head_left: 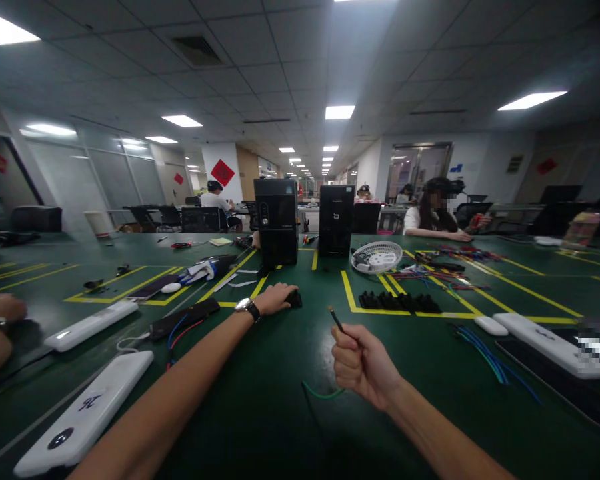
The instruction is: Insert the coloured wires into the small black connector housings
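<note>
My left hand (275,298), with a watch on its wrist, rests palm down on the table. Its fingers are closed over a small black plastic piece (295,299), partly hidden under them. Held upright in my right fist (363,360) is a wire (335,319) with a dark sheath and a copper-coloured tip. A green wire (325,395) curves out from under this fist onto the table; whether both are one wire I cannot tell. Right of my left hand stands a row of black toothed plastic pieces (400,302), apart from both hands.
The green table (280,427) has yellow tape lines. Two black computer towers (276,223) stand ahead. A white basket (377,257) and loose coloured wires (445,270) lie right. White power banks (87,410) flank me. Another person's hand (3,308) is at left; a person (433,210) sits opposite.
</note>
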Action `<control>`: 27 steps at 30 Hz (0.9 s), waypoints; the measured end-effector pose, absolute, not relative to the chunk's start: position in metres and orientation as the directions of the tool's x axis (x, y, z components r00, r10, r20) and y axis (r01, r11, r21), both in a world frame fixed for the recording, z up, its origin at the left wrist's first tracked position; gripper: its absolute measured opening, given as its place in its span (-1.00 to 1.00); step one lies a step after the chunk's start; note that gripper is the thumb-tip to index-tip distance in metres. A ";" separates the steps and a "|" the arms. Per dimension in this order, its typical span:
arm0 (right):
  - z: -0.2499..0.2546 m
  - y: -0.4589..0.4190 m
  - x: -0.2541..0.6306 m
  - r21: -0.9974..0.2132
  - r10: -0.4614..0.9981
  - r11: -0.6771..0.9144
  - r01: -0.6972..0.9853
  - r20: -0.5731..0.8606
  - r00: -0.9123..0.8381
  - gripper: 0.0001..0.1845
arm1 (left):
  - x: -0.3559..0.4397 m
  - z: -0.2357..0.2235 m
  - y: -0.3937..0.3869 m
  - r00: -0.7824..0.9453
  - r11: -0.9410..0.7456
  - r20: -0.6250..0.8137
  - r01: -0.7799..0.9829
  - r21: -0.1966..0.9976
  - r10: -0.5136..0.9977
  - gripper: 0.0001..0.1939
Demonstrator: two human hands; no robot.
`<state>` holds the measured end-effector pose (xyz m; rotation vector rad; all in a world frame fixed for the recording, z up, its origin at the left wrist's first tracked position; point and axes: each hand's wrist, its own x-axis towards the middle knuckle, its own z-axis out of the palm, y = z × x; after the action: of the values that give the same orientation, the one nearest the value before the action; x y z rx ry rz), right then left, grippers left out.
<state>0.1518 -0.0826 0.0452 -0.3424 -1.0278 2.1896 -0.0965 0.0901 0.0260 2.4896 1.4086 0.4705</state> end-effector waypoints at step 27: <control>0.046 -0.098 0.132 -0.915 0.907 0.189 -0.356 0.302 -0.295 -0.63 | -0.027 0.099 -0.061 0.678 -0.818 0.565 0.576 -0.011 0.470 -0.70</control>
<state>0.1322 -0.0982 0.0462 -0.5935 -1.3118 1.3933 -0.0274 -0.0607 0.0992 3.0480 0.9599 0.9372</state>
